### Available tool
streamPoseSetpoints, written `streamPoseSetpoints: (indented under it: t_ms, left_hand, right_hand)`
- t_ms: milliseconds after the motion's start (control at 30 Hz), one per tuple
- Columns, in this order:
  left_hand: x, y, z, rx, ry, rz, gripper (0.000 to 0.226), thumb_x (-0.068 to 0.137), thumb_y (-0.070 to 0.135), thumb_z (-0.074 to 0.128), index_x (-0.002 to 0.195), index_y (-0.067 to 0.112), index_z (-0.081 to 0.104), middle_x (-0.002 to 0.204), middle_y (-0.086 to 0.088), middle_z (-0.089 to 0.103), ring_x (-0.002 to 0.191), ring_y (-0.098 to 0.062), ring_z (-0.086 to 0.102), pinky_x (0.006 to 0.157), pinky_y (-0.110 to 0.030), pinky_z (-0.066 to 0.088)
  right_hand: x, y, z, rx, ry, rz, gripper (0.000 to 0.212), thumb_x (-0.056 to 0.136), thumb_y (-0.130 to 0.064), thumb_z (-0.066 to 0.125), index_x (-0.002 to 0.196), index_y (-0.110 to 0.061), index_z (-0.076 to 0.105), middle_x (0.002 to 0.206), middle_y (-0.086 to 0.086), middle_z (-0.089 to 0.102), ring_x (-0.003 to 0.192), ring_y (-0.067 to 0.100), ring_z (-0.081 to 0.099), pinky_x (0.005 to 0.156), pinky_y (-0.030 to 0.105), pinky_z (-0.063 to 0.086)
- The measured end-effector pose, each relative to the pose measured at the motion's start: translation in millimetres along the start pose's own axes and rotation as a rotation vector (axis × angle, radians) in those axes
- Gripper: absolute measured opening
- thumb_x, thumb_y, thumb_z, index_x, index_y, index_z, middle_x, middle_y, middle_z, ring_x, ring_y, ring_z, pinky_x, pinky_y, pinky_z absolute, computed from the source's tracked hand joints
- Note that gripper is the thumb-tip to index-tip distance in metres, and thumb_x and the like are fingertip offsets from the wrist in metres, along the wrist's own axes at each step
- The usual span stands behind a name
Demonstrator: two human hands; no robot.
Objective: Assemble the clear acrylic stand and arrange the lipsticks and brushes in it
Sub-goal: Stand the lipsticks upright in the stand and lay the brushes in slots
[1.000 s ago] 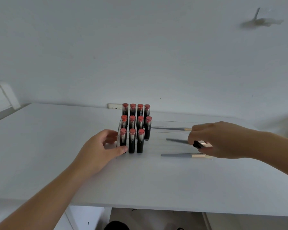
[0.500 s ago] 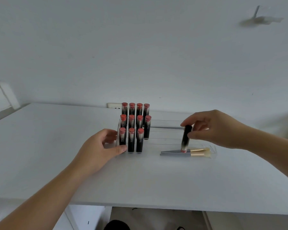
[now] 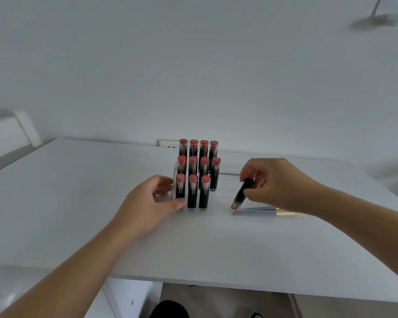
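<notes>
A black lipstick (image 3: pixel 242 194) with a red end is pinched in the right hand (image 3: pixel 274 184), tilted, red end down over the clear acrylic stand (image 3: pixel 225 180) on the white table (image 3: pixel 78 203). The stand's left end is gripped by the left hand (image 3: pixel 147 203). Eleven lipsticks (image 3: pixel 199 173) are seen upright in three tiers; brushes (image 3: pixel 262 211) are laid at the front.

Both forearms bare to frame edge, no sleeves; left hand (image 3: pixel 147 203), right hand (image 3: pixel 278 182) without rings, gloves.
</notes>
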State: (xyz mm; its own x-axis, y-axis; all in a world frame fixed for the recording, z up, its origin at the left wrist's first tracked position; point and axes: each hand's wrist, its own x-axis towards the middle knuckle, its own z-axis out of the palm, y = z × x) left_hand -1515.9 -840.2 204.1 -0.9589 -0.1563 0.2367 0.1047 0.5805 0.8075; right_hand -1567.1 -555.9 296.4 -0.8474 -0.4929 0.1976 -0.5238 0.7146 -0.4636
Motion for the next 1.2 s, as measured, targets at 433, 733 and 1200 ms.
streamPoseSetpoints:
  t_ms: [433,733,1200]
  left_hand:
    - [1.2,-1.5,0.9,0.015,0.007,-0.007,0.053,0.072,0.051,0.083,0.119,0.033,0.064,0.11,0.024,0.068,0.107,0.004,0.062,0.083,-0.017,0.044]
    - [0.5,0.3,0.0,-0.006,-0.005,-0.002,0.065,0.06,0.067,0.075,0.116,0.036,0.064,0.109,0.024,0.068,0.105,0.007,0.061,0.083,-0.018,0.045]
    - [1.9,-4.3,0.9,0.009,0.015,-0.014,0.053,0.07,0.055,0.083,0.117,0.035,0.065,0.11,0.023,0.068,0.105,0.008,0.061,0.08,-0.014,0.043]
  right_hand:
    - [-8.2,-9.4,-8.2,-0.677,-0.3,0.007,0.019,0.078,-0.026,0.056,0.095,-0.027,0.065,0.092,-0.009,0.06,0.089,0.02,0.061,0.075,0.037,0.054]
    - [-12.4,-14.3,-11.5,-0.677,-0.172,0.081,0.011,0.08,-0.02,0.059,0.086,-0.023,0.068,0.091,-0.005,0.056,0.087,0.019,0.056,0.059,0.027,0.039]
    - [-8.7,-11.3,27.1,0.276,0.103,0.263,0.019,0.069,-0.025,0.087,0.076,-0.024,0.069,0.067,-0.009,0.073,0.057,0.009,0.062,0.056,0.025,0.047]
